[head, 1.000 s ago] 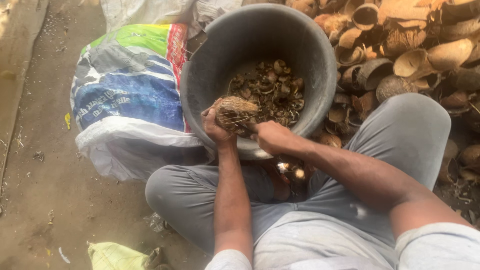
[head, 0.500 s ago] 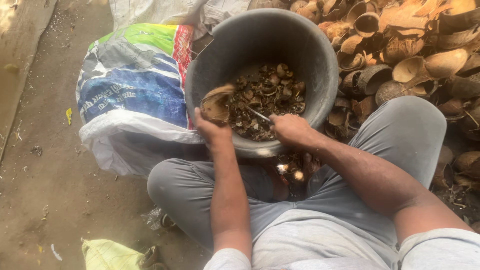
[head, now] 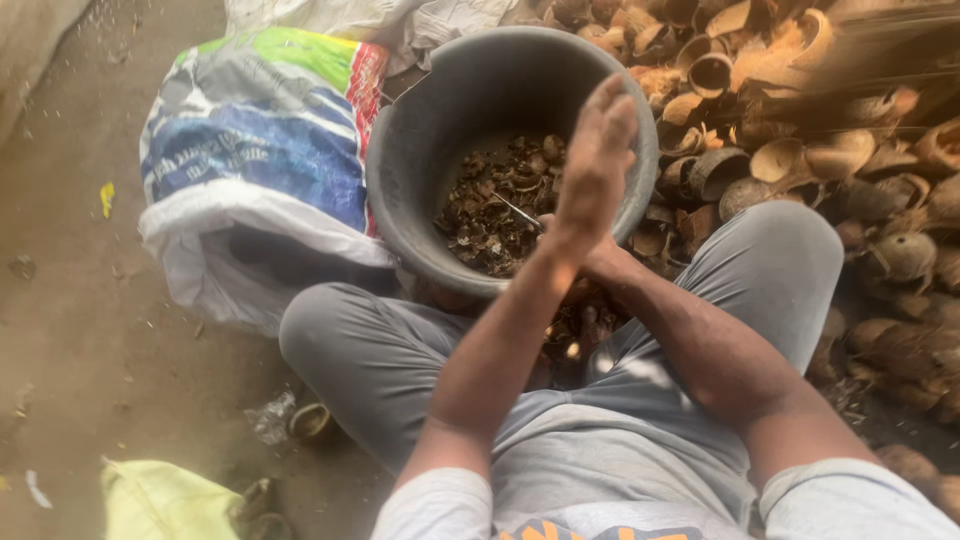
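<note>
Bare packed-dirt floor (head: pixel 70 330) across left of frame, pale concrete edge (head: pixel 30 45) upper left, flat daylight, soft shade at right, scattered litter, yellow scrap (head: pixel 106 198) mid-left

Printed white-blue-green sack (head: pixel 255 170) beside bucket (head: pixel 400 190)

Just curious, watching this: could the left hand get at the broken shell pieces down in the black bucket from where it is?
Probably yes. The left hand is open and raised right over the bucket, which has no lid, so the shell pieces lie uncovered below it.
</note>
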